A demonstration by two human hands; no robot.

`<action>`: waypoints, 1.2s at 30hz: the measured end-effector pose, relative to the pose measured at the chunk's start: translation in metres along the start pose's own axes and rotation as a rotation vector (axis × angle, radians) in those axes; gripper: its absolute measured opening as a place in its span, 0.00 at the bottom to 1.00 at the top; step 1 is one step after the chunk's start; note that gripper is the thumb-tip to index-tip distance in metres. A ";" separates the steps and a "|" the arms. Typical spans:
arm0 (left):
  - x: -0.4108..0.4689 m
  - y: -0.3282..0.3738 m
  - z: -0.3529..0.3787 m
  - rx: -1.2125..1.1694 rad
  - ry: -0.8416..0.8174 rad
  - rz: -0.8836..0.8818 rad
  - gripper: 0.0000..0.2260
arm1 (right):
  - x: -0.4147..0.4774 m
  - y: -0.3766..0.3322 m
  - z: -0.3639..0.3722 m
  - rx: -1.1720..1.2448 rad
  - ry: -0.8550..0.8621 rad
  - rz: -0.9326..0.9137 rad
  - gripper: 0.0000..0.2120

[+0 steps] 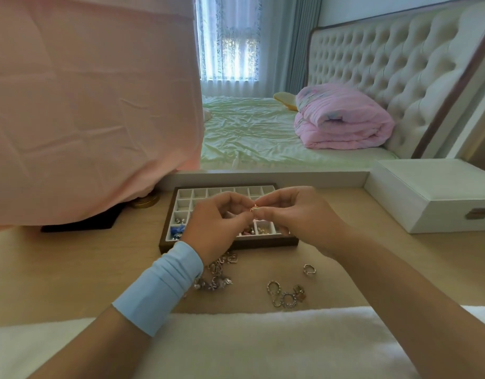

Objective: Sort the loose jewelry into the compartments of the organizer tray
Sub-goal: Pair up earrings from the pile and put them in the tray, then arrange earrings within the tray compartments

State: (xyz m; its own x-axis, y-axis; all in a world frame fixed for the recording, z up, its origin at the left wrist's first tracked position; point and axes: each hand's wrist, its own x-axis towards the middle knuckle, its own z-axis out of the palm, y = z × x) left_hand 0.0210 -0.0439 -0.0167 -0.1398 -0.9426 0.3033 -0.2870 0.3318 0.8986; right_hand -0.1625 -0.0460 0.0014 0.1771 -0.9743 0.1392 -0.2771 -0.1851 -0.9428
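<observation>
While a bed (252, 132) with a pale green sheet, a tufted headboard (372, 64) and a folded pink quilt (342, 119) fills the room beyond, a light wooden table (85, 269) carries the work. A lace-curtained window (230, 50) glows behind the bed. A big pink cloth (85, 105) hangs over the table's far left corner, hiding what it covers and part of a black pad (79, 222) and a round gold lid (145, 201). A white towel (249, 337) lies along the near edge, under both forearms. A white box (433, 192) sits at the far right corner.

The organizer tray (266, 244) lies toward the far edge, near the middle. Its near row holds blue, pink and gold pieces. The left hand (216, 228), with a blue cuff (159, 288) at the wrist, and the right hand (298, 217) meet above the tray and block its middle compartments. Their fingers (268, 203) are clamped on a small gold ring (255, 207), held in the air over the tray.

Between tray and towel lie a tangle of chains and charms (216, 277), partly under the left wrist, a cluster of rings (286, 294), and a single ring (309, 269) apart from them.
</observation>
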 end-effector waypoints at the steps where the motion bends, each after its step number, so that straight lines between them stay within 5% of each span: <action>1: 0.003 0.000 -0.007 0.024 0.006 0.007 0.04 | 0.004 -0.003 0.005 0.002 0.019 0.004 0.05; 8: 0.030 -0.028 -0.081 0.413 0.040 -0.001 0.04 | 0.063 -0.016 0.040 -0.187 0.138 -0.026 0.04; 12: 0.030 -0.062 -0.105 0.592 0.040 -0.050 0.05 | 0.099 -0.019 0.065 -0.409 0.042 -0.071 0.05; 23: 0.037 -0.081 -0.117 0.656 0.006 -0.078 0.16 | 0.135 -0.008 0.118 -1.091 -0.113 -0.097 0.04; 36: 0.033 -0.081 -0.092 0.793 -0.091 -0.016 0.17 | 0.135 -0.005 0.116 -1.151 -0.220 -0.076 0.11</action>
State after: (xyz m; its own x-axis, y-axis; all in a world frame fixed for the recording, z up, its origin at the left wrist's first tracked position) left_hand 0.1267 -0.1059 -0.0502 -0.1966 -0.9521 0.2343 -0.8737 0.2786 0.3988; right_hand -0.0274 -0.1615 -0.0106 0.3579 -0.9335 0.0218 -0.9293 -0.3584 -0.0891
